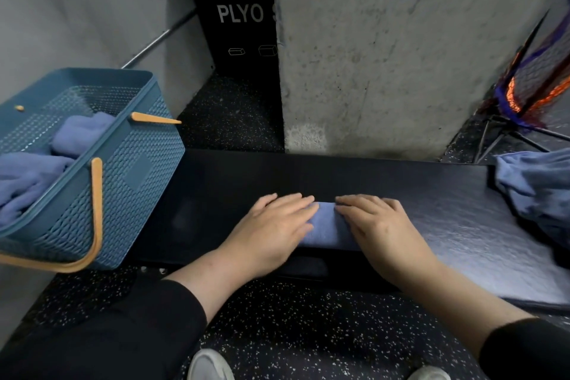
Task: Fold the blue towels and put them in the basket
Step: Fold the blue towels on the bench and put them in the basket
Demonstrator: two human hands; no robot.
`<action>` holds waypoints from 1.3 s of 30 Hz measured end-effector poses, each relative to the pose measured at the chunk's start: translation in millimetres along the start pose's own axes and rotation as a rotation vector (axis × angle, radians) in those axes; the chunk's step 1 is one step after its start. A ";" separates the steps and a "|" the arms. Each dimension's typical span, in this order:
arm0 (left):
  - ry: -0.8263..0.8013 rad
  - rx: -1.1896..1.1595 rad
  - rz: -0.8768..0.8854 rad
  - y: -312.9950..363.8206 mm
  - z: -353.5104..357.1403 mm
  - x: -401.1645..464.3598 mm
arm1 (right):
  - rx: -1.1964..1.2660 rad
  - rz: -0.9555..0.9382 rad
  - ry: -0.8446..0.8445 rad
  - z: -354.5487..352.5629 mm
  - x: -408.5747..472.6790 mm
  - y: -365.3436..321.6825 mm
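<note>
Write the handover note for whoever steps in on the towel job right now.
Left hand and right hand: both flat, fingers straight, pressing the folded towel on the black bench.
Basket at the bench's left end already holds blue towels.
Unfolded pile waits at the right end.
Left: put this towel in the basket, then fold the pile.

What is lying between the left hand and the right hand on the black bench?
In the head view, a folded blue towel lies between the left hand and right hand; both rest flat on it.
</note>
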State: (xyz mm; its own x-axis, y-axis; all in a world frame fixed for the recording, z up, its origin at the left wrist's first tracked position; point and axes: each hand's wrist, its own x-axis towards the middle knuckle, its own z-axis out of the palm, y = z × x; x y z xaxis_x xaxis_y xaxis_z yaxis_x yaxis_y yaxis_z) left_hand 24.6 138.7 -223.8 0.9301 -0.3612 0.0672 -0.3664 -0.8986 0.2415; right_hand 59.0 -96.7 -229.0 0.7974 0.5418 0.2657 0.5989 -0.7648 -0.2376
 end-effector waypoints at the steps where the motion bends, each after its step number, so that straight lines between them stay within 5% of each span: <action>1: -0.122 -0.016 -0.038 0.9 0.9 -1.6 | 0.020 0.016 -0.079 1.7 -1.9 0.2; 5: -0.233 0.027 -0.100 0.8 3.5 -6.2 | 0.021 0.069 -0.413 2.4 -7.8 7.6; 14: -0.143 -0.018 -0.227 -0.3 -7.4 -9.1 | 0.076 0.109 -0.498 -23.0 14.7 -1.7; 19: 0.269 -0.541 -0.703 6.0 -21.0 -14.8 | 0.216 0.252 -0.508 -28.5 21.8 -14.8; 23: -0.109 -1.118 -1.004 27.3 -34.6 -22.9 | 0.379 0.332 -0.501 -25.5 23.7 -20.0; 26: -0.105 -1.385 -1.003 35.0 -35.0 -25.1 | 0.539 0.345 -0.389 -24.7 21.4 -30.3; 31: 0.194 -1.771 -0.898 32.5 -49.8 -13.8 | 0.677 0.216 -0.300 -31.0 22.4 -61.5; 35: 0.334 -1.810 -0.811 20.9 -69.5 -12.6 | 0.936 0.368 -0.225 -39.5 32.7 -83.5; 39: 0.306 -1.638 -0.697 6.2 -80.3 -22.5 | 1.303 0.484 -0.368 -43.9 48.9 -100.1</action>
State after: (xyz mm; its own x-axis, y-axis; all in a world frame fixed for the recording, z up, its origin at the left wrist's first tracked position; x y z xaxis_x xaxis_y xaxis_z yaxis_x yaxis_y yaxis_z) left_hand 3.6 161.2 -146.1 0.9259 0.1592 -0.3425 0.2713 0.3505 0.8964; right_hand 34.8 -9.0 -151.2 0.7917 0.5370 -0.2912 -0.2520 -0.1472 -0.9565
